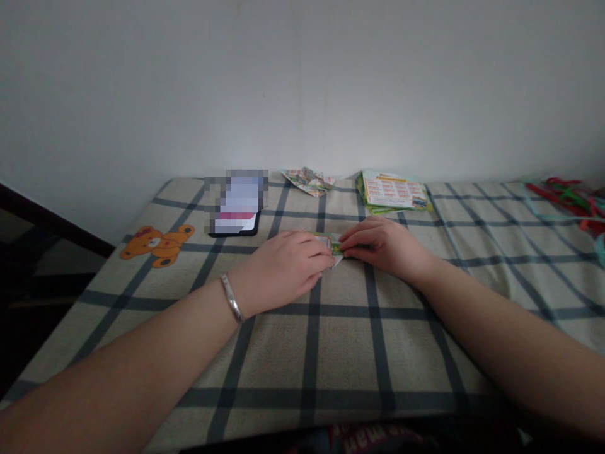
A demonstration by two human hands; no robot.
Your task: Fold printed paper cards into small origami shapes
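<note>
A small piece of folded printed paper [336,247], green and white, lies on the cloth between my hands. My left hand [288,268], with a silver bangle at the wrist, covers its left part, fingers curled down and pressed together on it. From the other side my right hand [385,249] pinches the paper's right edge with thumb and fingertips. Most of the paper is hidden under the fingers, so its full shape does not show. Just behind the hands rests a crumpled, folded printed paper [312,182].
A phone [239,202] with a lit, partly blurred screen lies at the back left, near a bear picture [158,244]. A stack of printed leaflets [394,191] is at the back right. Colourful strips [567,195] lie far right. A checked cloth [274,353] covers the table against the wall.
</note>
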